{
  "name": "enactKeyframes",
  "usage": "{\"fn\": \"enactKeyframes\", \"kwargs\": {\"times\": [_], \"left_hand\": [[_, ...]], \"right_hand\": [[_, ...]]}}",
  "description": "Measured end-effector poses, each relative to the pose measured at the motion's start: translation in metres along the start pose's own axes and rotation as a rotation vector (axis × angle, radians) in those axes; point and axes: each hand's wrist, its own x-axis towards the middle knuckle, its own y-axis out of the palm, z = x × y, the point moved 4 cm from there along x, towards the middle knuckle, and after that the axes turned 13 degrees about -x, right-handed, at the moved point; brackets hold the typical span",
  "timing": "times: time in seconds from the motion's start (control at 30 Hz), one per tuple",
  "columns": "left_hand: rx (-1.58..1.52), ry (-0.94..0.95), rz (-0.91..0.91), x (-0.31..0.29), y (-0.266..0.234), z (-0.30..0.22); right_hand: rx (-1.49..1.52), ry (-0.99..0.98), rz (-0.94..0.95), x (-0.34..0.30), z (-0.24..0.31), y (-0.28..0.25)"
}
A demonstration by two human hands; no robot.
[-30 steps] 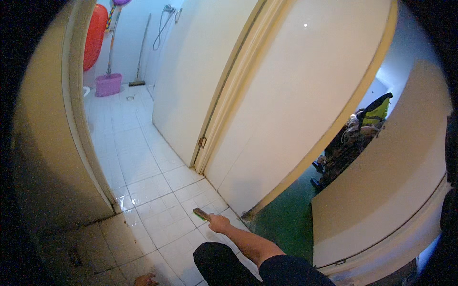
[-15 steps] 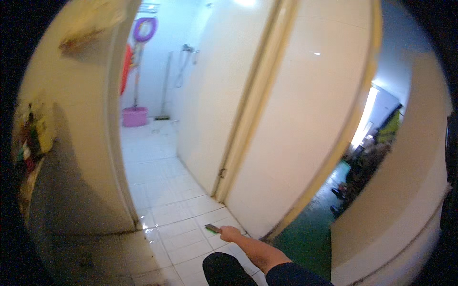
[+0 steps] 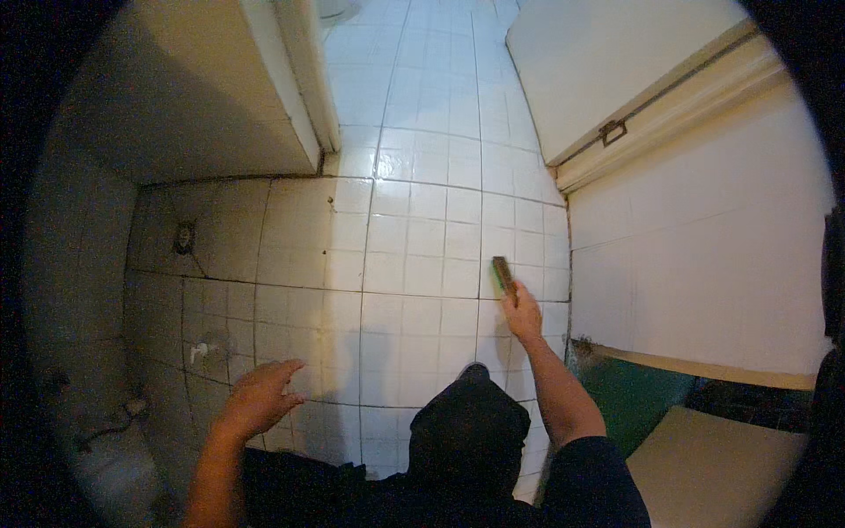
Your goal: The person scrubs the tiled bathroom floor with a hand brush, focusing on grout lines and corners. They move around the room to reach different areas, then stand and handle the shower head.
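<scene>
A scrub brush with a brown back and green bristles (image 3: pixel 501 271) is gripped in my right hand (image 3: pixel 524 313), over the white tiled floor (image 3: pixel 422 238) near the right wall. Its bristles face left; whether they touch the tiles I cannot tell. My left hand (image 3: pixel 261 398) holds nothing and hovers above the darker tiles at the lower left, fingers apart. Between the two hands my dark-clad knee (image 3: pixel 471 431) is bent, with a shoe tip just beyond it.
A door frame (image 3: pixel 304 79) stands at the upper left. On the right an open door (image 3: pixel 634 70) with a metal latch meets a pale wall panel (image 3: pixel 695 238). A floor drain (image 3: pixel 183 238) lies at left, and green flooring (image 3: pixel 629 396) shows at lower right.
My view has tipped down from the doorway to the floor. My left hand has come into sight. The brush is still in my right hand, its head now pointing away from me.
</scene>
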Motion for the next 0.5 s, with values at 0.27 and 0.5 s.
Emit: {"fn": "enactKeyframes", "kwargs": {"times": [0.27, 0.5], "left_hand": [[0.011, -0.15, 0.031, 0.087, 0.01, -0.036], [-0.014, -0.212, 0.072, 0.117, 0.019, -0.031]], "right_hand": [[-0.044, 0.16, -0.255, 0.14, -0.118, 0.009], [-0.225, 0.201, -0.107, 0.278, -0.138, -0.013]]}}
